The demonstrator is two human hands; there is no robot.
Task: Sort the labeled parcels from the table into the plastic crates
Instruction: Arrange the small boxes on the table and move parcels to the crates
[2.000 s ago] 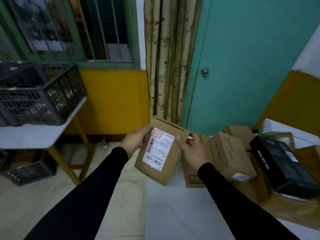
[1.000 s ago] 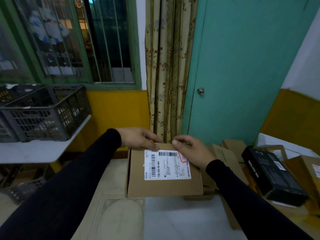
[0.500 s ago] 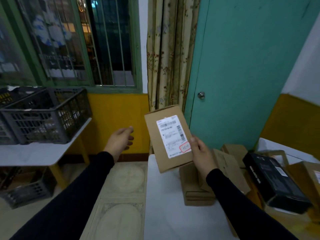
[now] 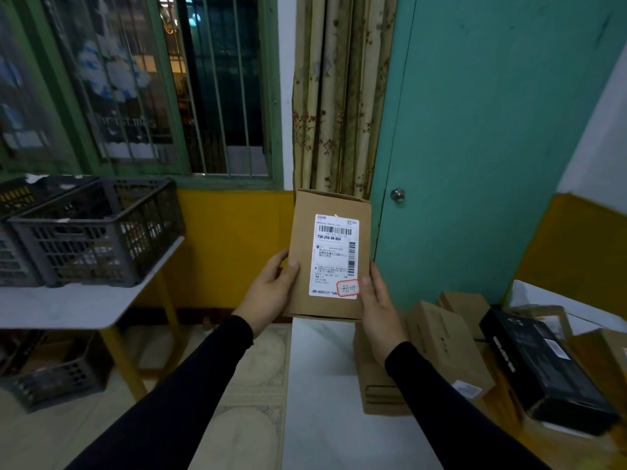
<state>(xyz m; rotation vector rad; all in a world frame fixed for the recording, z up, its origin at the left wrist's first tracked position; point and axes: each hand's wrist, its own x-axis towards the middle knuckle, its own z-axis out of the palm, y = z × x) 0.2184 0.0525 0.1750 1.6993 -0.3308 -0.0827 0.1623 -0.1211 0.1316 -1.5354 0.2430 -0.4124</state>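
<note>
Cardboard parcel (image 4: 327,256), upright above bench (image 4: 325,418) edge: I pinch its sides with left hand (image 4: 271,295) and right hand (image 4: 378,301), read the red-boxed mark, then carry level toward grey crate (image 4: 98,232).

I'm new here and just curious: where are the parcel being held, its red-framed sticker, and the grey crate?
Parcel (image 4: 302,232), head view: bare cardboard left of its label.
Red-framed sticker (image 4: 348,288), head view: its handwritten middle.
Grey crate (image 4: 101,245), head view: its front lattice wall.
</note>
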